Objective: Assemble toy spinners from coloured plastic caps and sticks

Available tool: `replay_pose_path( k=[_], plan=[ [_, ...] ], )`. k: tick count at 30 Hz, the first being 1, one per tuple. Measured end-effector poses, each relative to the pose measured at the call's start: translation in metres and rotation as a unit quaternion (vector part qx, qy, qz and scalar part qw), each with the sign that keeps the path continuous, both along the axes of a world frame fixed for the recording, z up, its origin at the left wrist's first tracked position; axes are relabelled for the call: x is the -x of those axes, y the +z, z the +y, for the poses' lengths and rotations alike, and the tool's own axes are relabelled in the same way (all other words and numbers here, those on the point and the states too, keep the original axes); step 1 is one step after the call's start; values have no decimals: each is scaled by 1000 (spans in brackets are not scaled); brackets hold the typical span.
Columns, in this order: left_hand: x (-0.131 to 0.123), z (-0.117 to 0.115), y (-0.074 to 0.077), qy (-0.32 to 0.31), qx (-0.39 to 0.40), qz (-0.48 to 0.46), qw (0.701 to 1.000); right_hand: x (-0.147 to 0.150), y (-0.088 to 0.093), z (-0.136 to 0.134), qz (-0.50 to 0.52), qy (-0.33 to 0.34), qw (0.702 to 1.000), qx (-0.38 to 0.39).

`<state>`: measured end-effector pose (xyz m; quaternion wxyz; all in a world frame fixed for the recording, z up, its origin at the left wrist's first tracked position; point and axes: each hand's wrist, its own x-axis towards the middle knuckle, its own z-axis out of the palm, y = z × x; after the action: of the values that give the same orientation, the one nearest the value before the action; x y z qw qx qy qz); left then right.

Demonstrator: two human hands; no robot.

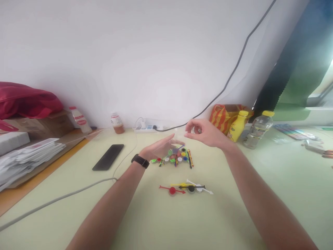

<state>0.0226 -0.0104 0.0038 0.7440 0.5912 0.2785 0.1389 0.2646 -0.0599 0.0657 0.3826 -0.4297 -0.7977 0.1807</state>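
My left hand (158, 147), with a black watch band on its wrist, reaches over a cluster of small coloured discs and arrow-shaped plastic pieces (180, 159). Its fingers are stretched out with the thumb raised, and part of the cluster lies behind them. Higher and to the right, my right hand (204, 133) is curled, with a gap between thumb and index finger. A small greyish spot inside the curl is too unclear to name. Nearer to me lie several spinner arrows on round bases: a red one (172, 191), a yellow one (179, 184), a black one (191, 188) and a white one (199, 188).
A black phone (108, 157) and a grey cable (65, 197) lie on the left. By the wall stand a drink bottle (117, 123) and a power strip (144, 128). At right are a striped bag (218, 118), a yellow bottle (237, 125) and a clear bottle (257, 130).
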Motion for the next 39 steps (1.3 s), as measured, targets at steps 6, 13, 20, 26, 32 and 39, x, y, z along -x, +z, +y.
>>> replay_pose_path(
  k=[6, 13, 20, 26, 32, 39],
  plan=[
    [10, 17, -10, 126, -6, -13, 992, 19, 10, -18, 83, -28, 996, -17],
    [16, 37, -20, 235, 10, -72, 969, 58, -33, -22, -273, 246, 908, 202],
    [23, 37, -16, 246, -8, -138, 959, 80, -66, -13, -345, 288, 848, 279],
    [29, 39, -19, 275, -84, -78, 955, 65, -49, -13, -211, 264, 914, 223],
    [29, 39, -22, 231, -179, -18, 956, 26, -1, -14, 37, 145, 984, 96],
    [17, 29, -21, 102, -245, 11, 964, -21, 9, 0, 210, -138, 965, -79]
  ],
)
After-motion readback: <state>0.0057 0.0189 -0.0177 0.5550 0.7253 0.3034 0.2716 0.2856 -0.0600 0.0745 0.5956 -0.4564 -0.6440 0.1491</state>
